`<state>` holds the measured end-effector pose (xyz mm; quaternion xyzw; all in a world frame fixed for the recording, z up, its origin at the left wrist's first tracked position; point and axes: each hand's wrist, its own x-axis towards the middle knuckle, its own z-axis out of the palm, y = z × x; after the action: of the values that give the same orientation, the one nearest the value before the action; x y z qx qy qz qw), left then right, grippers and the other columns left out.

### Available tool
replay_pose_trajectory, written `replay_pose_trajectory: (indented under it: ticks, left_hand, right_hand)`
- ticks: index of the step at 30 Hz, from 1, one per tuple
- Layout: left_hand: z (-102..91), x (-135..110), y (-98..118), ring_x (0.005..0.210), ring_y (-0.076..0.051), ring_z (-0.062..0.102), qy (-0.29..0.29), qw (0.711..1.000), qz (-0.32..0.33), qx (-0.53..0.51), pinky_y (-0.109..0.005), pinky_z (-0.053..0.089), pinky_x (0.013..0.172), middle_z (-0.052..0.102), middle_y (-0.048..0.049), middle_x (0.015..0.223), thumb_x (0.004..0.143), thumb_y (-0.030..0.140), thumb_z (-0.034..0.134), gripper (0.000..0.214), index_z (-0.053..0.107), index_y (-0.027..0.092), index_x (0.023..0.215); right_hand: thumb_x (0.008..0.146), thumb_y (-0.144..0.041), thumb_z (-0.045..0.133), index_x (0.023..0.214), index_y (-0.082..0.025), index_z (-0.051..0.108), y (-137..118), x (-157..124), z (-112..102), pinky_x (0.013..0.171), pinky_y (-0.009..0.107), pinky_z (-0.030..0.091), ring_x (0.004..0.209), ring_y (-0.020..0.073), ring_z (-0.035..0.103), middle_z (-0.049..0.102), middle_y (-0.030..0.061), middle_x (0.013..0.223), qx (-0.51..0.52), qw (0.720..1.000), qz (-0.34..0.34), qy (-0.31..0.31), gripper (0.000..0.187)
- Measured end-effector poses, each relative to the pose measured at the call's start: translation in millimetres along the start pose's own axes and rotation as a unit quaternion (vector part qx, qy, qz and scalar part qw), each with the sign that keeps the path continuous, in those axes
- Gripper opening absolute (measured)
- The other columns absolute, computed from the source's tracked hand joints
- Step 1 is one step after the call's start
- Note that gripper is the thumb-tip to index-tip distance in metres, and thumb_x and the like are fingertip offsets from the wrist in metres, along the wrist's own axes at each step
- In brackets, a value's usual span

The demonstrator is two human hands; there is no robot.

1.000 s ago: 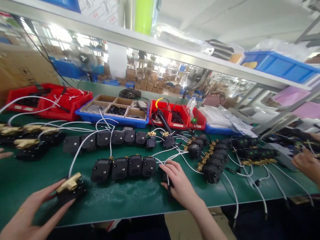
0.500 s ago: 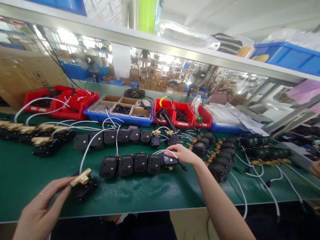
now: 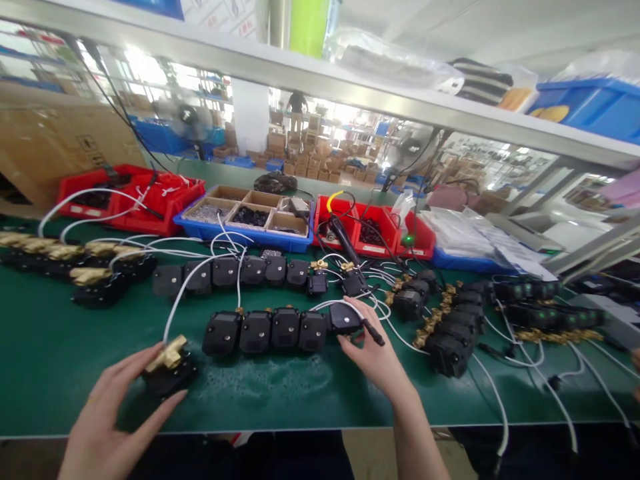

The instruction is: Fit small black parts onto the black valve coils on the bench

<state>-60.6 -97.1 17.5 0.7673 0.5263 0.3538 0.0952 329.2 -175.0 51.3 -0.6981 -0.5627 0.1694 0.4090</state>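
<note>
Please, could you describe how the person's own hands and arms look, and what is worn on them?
The left grip and the right grip are ungloved hands. The right forearm is bare, with no sleeve, watch or bracelet in view. The left forearm lies outside the picture.

Brightly lit from far windows (image 3: 140,61), blown out there. Faintly glossy on bench (image 3: 280,403). Hazy in background, smeared at fan (image 3: 188,120). Stretched, soft toward edges.

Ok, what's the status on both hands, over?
Left hand at brass-topped unit. Right hand holding front row's rightmost black unit. Black cable plug crossing right hand.
</note>
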Motion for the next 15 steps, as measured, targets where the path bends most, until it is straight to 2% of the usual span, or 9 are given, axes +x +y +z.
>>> replay_pose_trajectory:
  ticks: [3, 5, 7, 9, 11, 12, 13, 15]
  left_hand:
    - [3.8, 1.4, 10.5, 0.119, -0.039, 0.055, 0.013, 1.0, 0.022, -0.013, -0.06, 0.043, 0.109, 0.054, -0.0011, 0.129, 0.085, 0.056, 0.059, 0.061, 0.035, 0.056, 0.141]
    - [3.7, 3.0, 14.0, 0.118, -0.037, 0.056, 0.021, 0.999, 0.024, -0.008, -0.057, 0.043, 0.108, 0.055, -0.0021, 0.127, 0.088, 0.051, 0.057, 0.055, 0.038, 0.052, 0.14]
    - [0.3, 5.3, 15.0, 0.116, -0.033, 0.057, 0.021, 0.999, 0.014, -0.023, -0.053, 0.043, 0.108, 0.058, -0.0029, 0.125, 0.09, 0.046, 0.058, 0.045, 0.047, 0.044, 0.134]
    - [-6.1, 9.1, 13.6, 0.114, -0.03, 0.059, 0.002, 0.998, -0.017, -0.065, -0.048, 0.043, 0.107, 0.062, -0.0042, 0.122, 0.09, 0.043, 0.06, 0.037, 0.055, 0.035, 0.125]
    - [-13.6, 15.1, 9.5, 0.111, -0.028, 0.062, -0.04, 0.989, -0.067, -0.122, -0.043, 0.046, 0.104, 0.067, -0.006, 0.118, 0.089, 0.041, 0.062, 0.03, 0.062, 0.027, 0.117]
    - [-17.1, 18.7, 6.6, 0.109, -0.027, 0.063, -0.059, 0.983, -0.081, -0.153, -0.042, 0.046, 0.102, 0.069, -0.0067, 0.116, 0.089, 0.04, 0.061, 0.028, 0.065, 0.025, 0.112]
    - [-20.3, 22.2, 3.5, 0.107, -0.027, 0.064, -0.077, 0.976, -0.091, -0.18, -0.041, 0.047, 0.1, 0.071, -0.007, 0.113, 0.088, 0.04, 0.062, 0.027, 0.068, 0.024, 0.108]
    - [-25.1, 28.4, -1.6, 0.105, -0.026, 0.065, -0.089, 0.969, -0.098, -0.209, -0.039, 0.048, 0.097, 0.073, -0.0066, 0.109, 0.085, 0.041, 0.063, 0.027, 0.072, 0.023, 0.103]
  right_hand:
    - [0.088, -0.04, 0.06, 0.129, -0.025, 0.057, -0.5, 5.7, 3.9, 0.096, 0.039, 0.054, 0.12, 0.0254, 0.058, 0.058, 0.0085, 0.132, 0.018, 1.0, -0.005, 0.014, 0.043]
    - [0.088, -0.042, 0.06, 0.121, -0.024, 0.062, -0.1, 11.3, 5.9, 0.102, 0.042, 0.051, 0.117, 0.0262, 0.059, 0.061, 0.0091, 0.127, 0.012, 0.999, 0.002, 0.03, 0.037]
    - [0.086, -0.042, 0.061, 0.114, -0.024, 0.064, 0.7, 15.0, 5.3, 0.1, 0.044, 0.051, 0.113, 0.0269, 0.061, 0.064, 0.0088, 0.122, 0.009, 1.0, 0.009, 0.024, 0.034]
    - [0.08, -0.041, 0.063, 0.115, -0.024, 0.063, 3.0, 17.3, 0.0, 0.093, 0.046, 0.054, 0.104, 0.0282, 0.065, 0.066, 0.0094, 0.118, 0.015, 1.0, 0.016, 0.002, 0.038]
    - [0.073, -0.039, 0.066, 0.125, -0.024, 0.056, 6.9, 20.2, -9.4, 0.095, 0.052, 0.053, 0.105, 0.0312, 0.065, 0.067, 0.0117, 0.119, 0.02, 1.0, 0.016, -0.012, 0.055]
    - [0.071, -0.037, 0.066, 0.127, -0.024, 0.054, 8.8, 21.9, -14.9, 0.098, 0.053, 0.051, 0.107, 0.0319, 0.065, 0.068, 0.0118, 0.119, 0.022, 0.999, 0.01, -0.028, 0.059]
    - [0.069, -0.038, 0.066, 0.125, -0.024, 0.055, 10.2, 23.2, -20.3, 0.099, 0.052, 0.052, 0.108, 0.032, 0.066, 0.07, 0.0109, 0.116, 0.001, 0.997, -0.007, -0.075, 0.058]
    - [0.077, -0.039, 0.064, 0.132, -0.023, 0.052, 11.0, 23.1, -29.5, 0.105, 0.047, 0.051, 0.12, 0.0304, 0.062, 0.066, 0.0114, 0.127, -0.029, 0.979, -0.03, -0.198, 0.059]
